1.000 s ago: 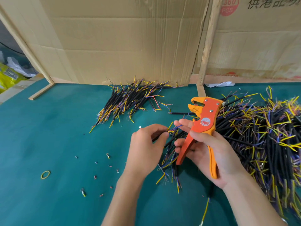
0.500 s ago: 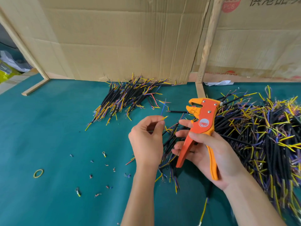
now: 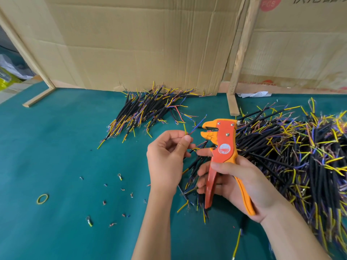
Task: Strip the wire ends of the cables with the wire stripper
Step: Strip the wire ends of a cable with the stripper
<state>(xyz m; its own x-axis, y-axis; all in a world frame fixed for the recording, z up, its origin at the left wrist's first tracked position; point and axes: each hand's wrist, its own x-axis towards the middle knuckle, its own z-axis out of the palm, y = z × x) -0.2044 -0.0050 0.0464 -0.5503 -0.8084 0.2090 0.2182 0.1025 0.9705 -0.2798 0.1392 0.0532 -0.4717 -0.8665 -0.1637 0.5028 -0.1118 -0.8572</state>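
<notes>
Over the near middle of the green table (image 3: 56,156), the left hand (image 3: 165,162) is pinching a cable (image 3: 189,134) between thumb and fingertips, its yellow, red and blue wire ends fanning up and right toward the stripper (image 3: 223,151). That orange stripper is standing nearly upright in the right hand (image 3: 238,182), whose fingers are wrapping around both handles; its jaws are gaping slightly, pointing left, just beside the blue wire tip, and whether they are touching it I cannot tell. Behind and under both hands, a loose bunch of black cables (image 3: 195,166) is lying on the table, partly hidden by the hands and the tool. Filling the right side, a big heap (image 3: 300,156) of black cables with yellow and blue ends is spreading from far to near. Farther back in the middle, a smaller pile (image 3: 146,111) is lying against the cardboard wall (image 3: 140,44), well apart from the hands. A wooden post (image 3: 238,59) is rising at the far right of centre, with crumpled white paper (image 3: 253,94) at its foot. To the left of the hands, small scraps (image 3: 120,176) of insulation and ring terminals are lying scattered, and a yellow rubber band (image 3: 42,199) is sitting near the left edge.
</notes>
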